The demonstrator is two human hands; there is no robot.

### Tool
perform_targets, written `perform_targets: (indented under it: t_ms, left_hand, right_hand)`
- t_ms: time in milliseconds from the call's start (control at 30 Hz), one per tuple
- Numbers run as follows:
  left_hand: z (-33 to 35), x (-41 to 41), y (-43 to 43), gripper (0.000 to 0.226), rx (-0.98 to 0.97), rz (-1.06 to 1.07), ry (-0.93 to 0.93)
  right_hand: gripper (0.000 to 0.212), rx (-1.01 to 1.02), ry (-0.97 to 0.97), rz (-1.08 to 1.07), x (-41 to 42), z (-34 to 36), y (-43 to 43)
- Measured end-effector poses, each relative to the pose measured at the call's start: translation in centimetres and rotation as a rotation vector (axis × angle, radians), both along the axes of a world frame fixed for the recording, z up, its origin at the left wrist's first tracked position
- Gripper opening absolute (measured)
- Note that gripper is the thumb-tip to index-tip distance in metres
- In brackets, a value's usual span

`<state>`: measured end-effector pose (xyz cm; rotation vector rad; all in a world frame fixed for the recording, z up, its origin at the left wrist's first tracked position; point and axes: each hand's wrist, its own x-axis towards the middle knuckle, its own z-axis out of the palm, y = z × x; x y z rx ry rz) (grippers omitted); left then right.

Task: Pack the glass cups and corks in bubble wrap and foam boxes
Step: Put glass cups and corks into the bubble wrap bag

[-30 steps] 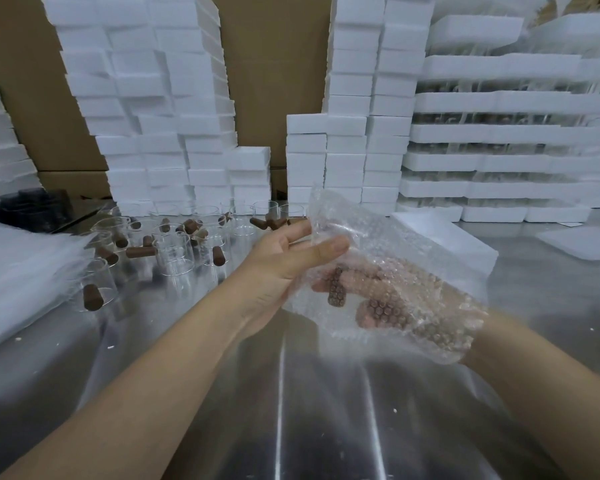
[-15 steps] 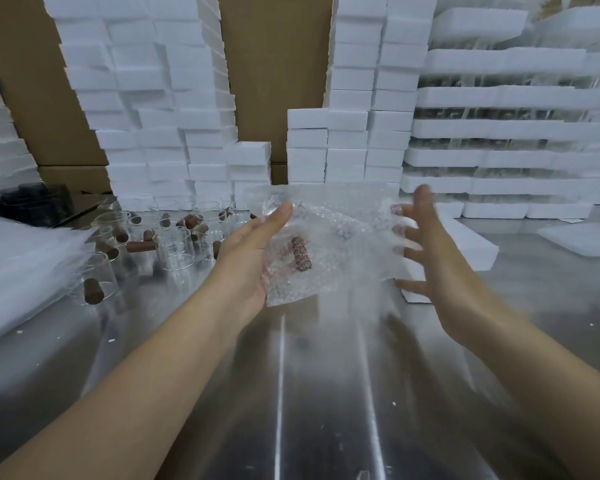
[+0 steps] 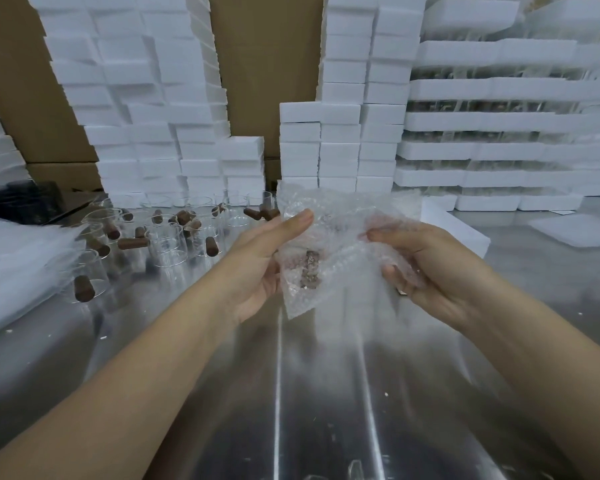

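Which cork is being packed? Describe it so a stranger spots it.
Over the steel table, the left hand and right hand hold bubble wrap. The cork shows through it near the left palm; unlike the loose corks among the glass cups, it is wrapped.

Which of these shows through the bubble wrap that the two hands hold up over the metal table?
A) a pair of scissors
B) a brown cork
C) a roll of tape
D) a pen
B: a brown cork shows through the clear bubble wrap, which the left hand pinches at one side and the right hand grips at the other.
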<state>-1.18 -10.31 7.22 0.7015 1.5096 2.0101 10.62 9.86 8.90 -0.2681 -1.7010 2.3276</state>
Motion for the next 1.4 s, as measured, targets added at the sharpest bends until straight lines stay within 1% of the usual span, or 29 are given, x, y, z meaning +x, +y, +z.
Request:
perform_targets:
  t_ms: [100,167,233,300,333,367,433,500,600,767,833,900,967,1033,1133,1233,1300,1333,1400]
  left_hand:
    - [0.1,0.2,0.2,0.065,0.001,-0.008,-0.009]
    - [0.1,0.4,0.3,0.065,0.011,-0.031,-0.009]
    - [0.1,0.8,0.5,0.064,0.030,-0.059,-0.028]
    - [0.1,1.3,0.8,0.061,0.048,-0.076,-0.053]
    - [0.1,1.5,0.9,0.058,0.055,-0.083,-0.068]
    - [0.0,1.6,1.0,0.055,0.058,-0.090,-0.085]
    - [-0.2,1.9,1.2,0.052,0.049,-0.100,-0.113]
    - [-0.3,2.0,1.4,0.053,0.035,-0.098,-0.133]
    - [-0.4,2.2,1.6,0.056,0.015,-0.096,-0.129]
    - [-0.5,2.5,2.1,0.058,0.023,-0.079,-0.170]
    - [-0.4,2.4,2.1,0.060,0.009,-0.066,-0.184]
    - [-0.3,2.3,2.0,0.059,-0.010,-0.034,-0.194]
    - [-0.2,2.3,2.1,0.050,-0.019,0.001,-0.205]
    - [-0.3,2.6,2.4,0.042,-0.010,0.031,-0.230]
    - [-0.5,3.2,2.8,0.040,-0.001,0.057,-0.263]
    - [-0.7,3.7,3.2,0.041,0.020,0.034,-0.292]
    - [-0.8,4.0,3.4,0.039,0.053,0.017,-0.301]
    - [-0.9,4.2,3.5,0.039,0.071,0.011,-0.304]
    - [-0.9,4.4,3.6,0.038,0.087,0.001,-0.300]
  right_hand:
    - [0.023,-0.136,0.092,0.056,-0.1,0.0,0.1]
    - [0.020,-0.148,0.138,0.070,-0.1,-0.1,0.2]
    - [0.025,-0.117,0.168,0.061,-0.3,-0.4,0.5]
    - [0.031,-0.021,0.186,0.045,-0.4,-0.7,0.4]
    - [0.039,0.045,0.193,0.039,-0.5,-0.8,0.3]
    - [0.047,0.120,0.200,0.032,-0.5,-1.0,0.2]
    - [0.053,0.293,0.229,0.013,-0.7,-1.4,-0.3]
    - [0.050,0.421,0.269,-0.002,-0.7,-1.7,-1.0]
    - [0.041,0.605,0.339,-0.081,-0.6,-2.0,-1.5]
    - [0.031,0.862,0.313,-0.204,-0.6,-2.5,-1.6]
    - [0.022,0.886,0.328,-0.163,-0.6,-2.4,-1.4]
    - [0.016,0.837,0.348,-0.118,-0.6,-2.1,-1.4]
    - [0.015,0.809,0.352,-0.128,-0.5,-2.0,-1.6]
    - [0.022,0.845,0.349,-0.197,-0.5,-2.2,-1.9]
    - [0.037,0.862,0.377,-0.312,-0.4,-2.8,-2.3]
    - [0.037,0.955,0.376,-0.392,-0.2,-3.0,-2.8]
    - [0.032,0.992,0.367,-0.398,-0.1,-2.9,-3.1]
    - [0.025,1.020,0.358,-0.385,0.0,-2.8,-3.2]
    - [0.011,1.145,0.316,-0.333,0.1,-2.6,-3.3]
